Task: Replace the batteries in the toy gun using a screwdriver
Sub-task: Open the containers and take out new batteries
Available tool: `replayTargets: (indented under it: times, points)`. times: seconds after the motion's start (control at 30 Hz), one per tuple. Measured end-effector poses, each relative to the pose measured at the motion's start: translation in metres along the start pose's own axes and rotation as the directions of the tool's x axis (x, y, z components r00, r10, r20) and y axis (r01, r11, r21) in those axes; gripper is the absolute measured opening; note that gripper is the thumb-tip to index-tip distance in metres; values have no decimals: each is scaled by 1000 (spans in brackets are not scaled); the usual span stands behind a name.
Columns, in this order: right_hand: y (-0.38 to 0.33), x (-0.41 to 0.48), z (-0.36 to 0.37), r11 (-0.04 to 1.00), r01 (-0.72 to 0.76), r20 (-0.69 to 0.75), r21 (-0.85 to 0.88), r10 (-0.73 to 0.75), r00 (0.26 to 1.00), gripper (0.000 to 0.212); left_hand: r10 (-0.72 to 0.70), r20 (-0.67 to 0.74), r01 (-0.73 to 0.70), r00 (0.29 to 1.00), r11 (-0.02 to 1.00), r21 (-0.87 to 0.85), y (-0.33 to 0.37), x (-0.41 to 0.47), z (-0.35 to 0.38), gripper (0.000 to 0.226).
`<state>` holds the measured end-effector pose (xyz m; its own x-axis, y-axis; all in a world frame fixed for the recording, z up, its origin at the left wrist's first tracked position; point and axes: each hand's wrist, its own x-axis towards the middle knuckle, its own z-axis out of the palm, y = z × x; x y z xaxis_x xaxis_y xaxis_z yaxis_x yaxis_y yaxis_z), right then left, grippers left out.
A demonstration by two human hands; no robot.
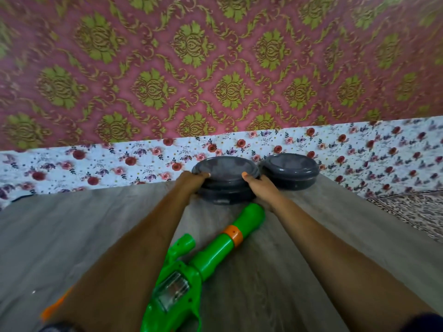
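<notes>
A green toy gun point(191, 269) with an orange ring on its barrel and a clear window in its body lies on the wooden table point(299, 271), between my forearms, barrel pointing away. Beyond its muzzle stands a dark grey round lidded container point(226, 180). My left hand point(191, 182) grips the left edge of its lid, thumb on top. On the lid's right edge my right hand point(260, 188) holds it, thumb on the rim. No screwdriver or batteries can be made out.
A second dark grey lidded container point(291, 171) stands just right of the first. An orange object point(54, 307) pokes out under my left forearm. Floral cloth point(96, 164) lines the table's far edge, with patterned wallpaper behind and a leopard-print cloth point(412, 212) at right.
</notes>
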<state>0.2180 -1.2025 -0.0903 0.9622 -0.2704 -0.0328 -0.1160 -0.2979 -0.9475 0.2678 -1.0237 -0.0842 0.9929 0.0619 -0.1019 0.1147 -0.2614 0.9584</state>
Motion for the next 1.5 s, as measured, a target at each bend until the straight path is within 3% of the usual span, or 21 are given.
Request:
replayTargets:
  times: [0.17, 0.33, 0.47, 0.57, 0.67, 0.8, 1.17, 1.27, 1.33, 1.4, 1.43, 1.5]
  points:
    - [-13, -13, -16, 998, 44, -34, -48, -46, 998, 75, 71, -30, -73, 997, 996, -44, 23, -26, -5, 47]
    - [-27, -64, -48, 989, 134, -152, -67, -143, 978, 62, 181, -41, -183, 983, 982, -54, 45, -78, -5, 42]
    - [-16, -136, -85, 989, 142, -207, -37, -147, 967, 52, 174, 37, -173, 984, 984, -45, 47, -145, 14, 43]
    - [2, -191, -116, 990, 134, -240, -35, -139, 961, 27, 160, 96, -157, 982, 987, -42, 38, -195, 32, 43]
    - [22, -248, -148, 993, 111, -266, -51, -120, 956, 26, 157, 137, -154, 978, 987, -35, 26, -245, 54, 44]
    - [47, -314, -180, 997, 56, -303, -48, -68, 951, 45, 139, 214, -126, 967, 989, -75, 10, -301, 85, 39]
    - [95, -373, -210, 995, 21, -314, 94, 10, 949, 56, 111, 306, -82, 946, 991, -107, -18, -352, 123, 38]
    - [104, -371, -211, 991, 49, -245, 127, -16, 969, 73, 110, 316, -128, 942, 991, 35, -12, -351, 120, 49]
    - [112, -367, -208, 999, 44, -208, 20, -39, 977, 104, 280, 312, -373, 908, 880, 295, -6, -354, 113, 59]
    - [118, -364, -202, 988, 80, -228, -130, -108, 968, 127, 511, 400, -645, 761, 667, 374, 4, -362, 106, 77]
    - [121, -360, -199, 977, 102, -240, -189, -146, 960, 135, 547, 489, -729, 680, 577, 368, 9, -366, 104, 81]
    - [122, -357, -195, 954, 126, -256, -273, -198, 946, 141, 484, 676, -828, 556, 393, 400, 16, -369, 104, 79]
